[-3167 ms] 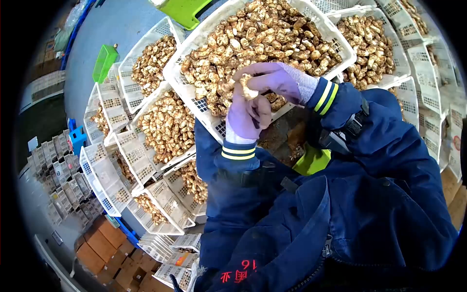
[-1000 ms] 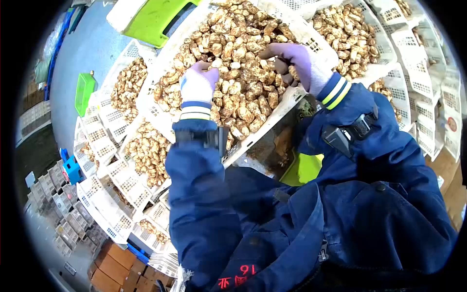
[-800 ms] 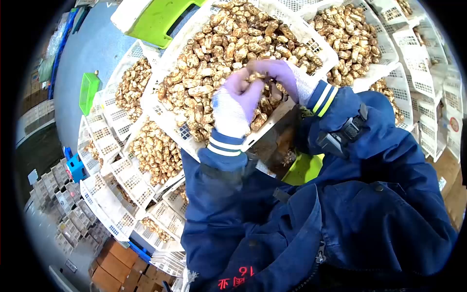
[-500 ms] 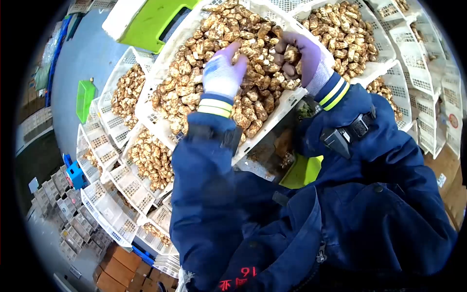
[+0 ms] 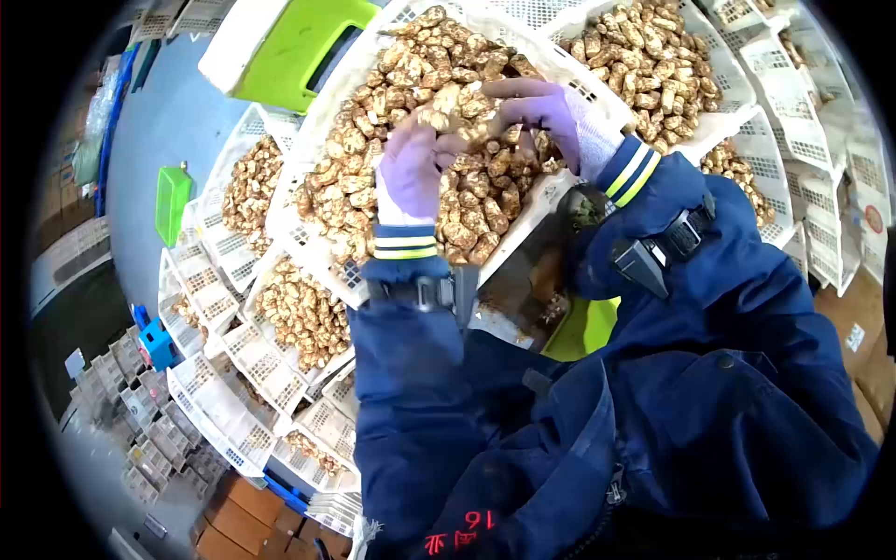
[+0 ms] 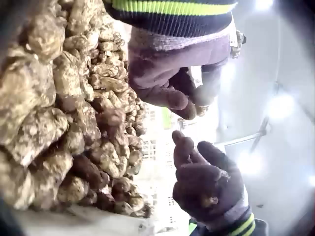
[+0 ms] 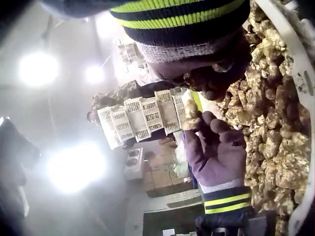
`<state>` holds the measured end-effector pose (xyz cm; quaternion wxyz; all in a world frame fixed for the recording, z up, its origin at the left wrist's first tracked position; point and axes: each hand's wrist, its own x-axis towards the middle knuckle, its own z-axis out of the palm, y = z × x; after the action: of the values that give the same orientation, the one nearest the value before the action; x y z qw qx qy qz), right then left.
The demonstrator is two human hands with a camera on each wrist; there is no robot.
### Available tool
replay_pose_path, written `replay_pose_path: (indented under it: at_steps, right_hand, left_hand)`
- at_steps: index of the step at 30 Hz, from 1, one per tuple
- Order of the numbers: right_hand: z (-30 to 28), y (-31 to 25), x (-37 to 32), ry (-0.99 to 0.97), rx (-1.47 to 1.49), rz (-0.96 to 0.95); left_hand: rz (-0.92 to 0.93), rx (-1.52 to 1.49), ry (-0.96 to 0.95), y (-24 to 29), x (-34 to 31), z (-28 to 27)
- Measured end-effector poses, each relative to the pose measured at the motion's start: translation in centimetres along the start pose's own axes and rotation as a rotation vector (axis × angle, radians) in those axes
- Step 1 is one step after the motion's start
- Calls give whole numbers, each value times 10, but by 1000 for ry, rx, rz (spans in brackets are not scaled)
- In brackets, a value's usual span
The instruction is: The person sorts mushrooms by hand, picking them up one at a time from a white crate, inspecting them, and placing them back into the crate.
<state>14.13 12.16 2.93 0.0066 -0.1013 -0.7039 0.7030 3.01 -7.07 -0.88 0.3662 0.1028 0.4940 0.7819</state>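
Both hands wear purple gloves over a large white crate (image 5: 313, 245) heaped with brown-and-white mushrooms (image 5: 350, 173). At the left side of the heap is the left hand (image 5: 411, 173); in the right wrist view this hand (image 7: 216, 155) pinches a pale mushroom (image 7: 191, 118) at its fingertips. The right hand (image 5: 560, 119) is over the crate's right part, fingers bent toward the left hand. In the left wrist view, the right hand (image 6: 209, 184) has curled fingers around small brown pieces (image 6: 210, 201) at its palm. A blurred pale mushroom (image 5: 434, 119) shows between the hands.
More white crates with mushrooms stand at left (image 5: 238, 266) and upper right (image 5: 737, 103). A green-and-white stool-like object (image 5: 289, 51) is behind the main crate, a green basket (image 5: 172, 203) at far left. Green plastic (image 5: 593, 327) lies below, near the person's lap.
Since half a second ago, the left hand has moved slightly left and down, and the right hand left and slightly down. The hands met over the crate earlier and are now apart.
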Motion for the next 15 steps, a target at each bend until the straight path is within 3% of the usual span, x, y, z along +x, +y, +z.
replay_pose_path:
  at_steps: [2,3,4,6,7,8,10,12,13,15]
  right_hand:
    - [7,23,9,-112,136,-345]
    - [12,-3,4,-168,241,-99]
    - [14,-26,4,-177,378,236]
    - [19,-18,3,-152,238,50]
    - [22,-4,7,-81,38,-230]
    - [24,9,12,-9,-163,-508]
    - [26,2,9,-15,25,-325]
    - [28,-3,5,-19,280,-14]
    - [30,-4,5,-12,235,-84]
    - [29,-13,4,-26,271,72]
  left_hand:
    - [-30,-211,-6,-3,-18,8]
    - [-82,-87,-3,4,-28,15]
    - [-138,-156,91,5,-34,29]
    - [-211,-297,70,4,-41,27]
    - [-245,-211,12,7,-38,28]
    - [-251,-49,115,10,-46,33]
    - [-243,72,102,14,-50,32]
    - [-213,178,249,25,-52,31]
    - [-194,79,259,34,-56,37]
    - [-174,188,253,32,-57,45]
